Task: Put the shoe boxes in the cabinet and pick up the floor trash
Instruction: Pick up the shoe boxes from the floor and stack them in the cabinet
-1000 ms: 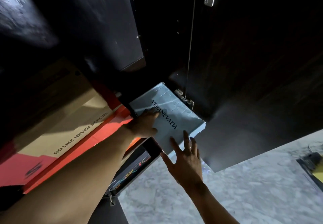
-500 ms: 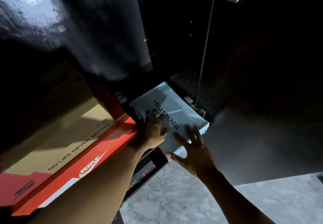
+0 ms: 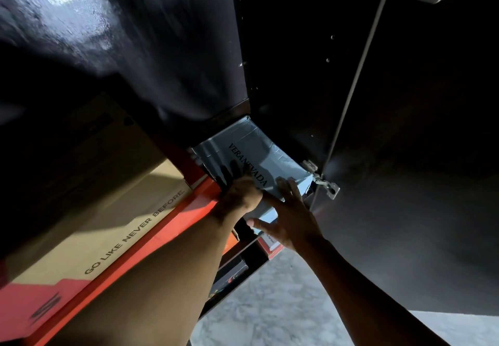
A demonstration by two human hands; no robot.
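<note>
A pale blue shoe box (image 3: 244,144) printed with black letters lies on a shelf of the dark cabinet (image 3: 297,62), most of it inside. My left hand (image 3: 239,191) lies flat on its lid with straight fingers. My right hand (image 3: 290,214) presses on the box's near end, fingers spread, thumb at the front edge. Left of it lies a tan shoe box (image 3: 108,210) with black lettering, on top of an orange shoe box (image 3: 172,224).
The open cabinet door (image 3: 418,197) stands at the right, held by a metal hinge (image 3: 322,179). A lower shelf holds a dark box (image 3: 229,275) and a red-and-white box end (image 3: 271,244). Grey marble floor (image 3: 270,313) shows below.
Both hands have pushed the blue box deeper into the cabinet. The view has closed in on the shelf and the floor at the lower right has shrunk.
</note>
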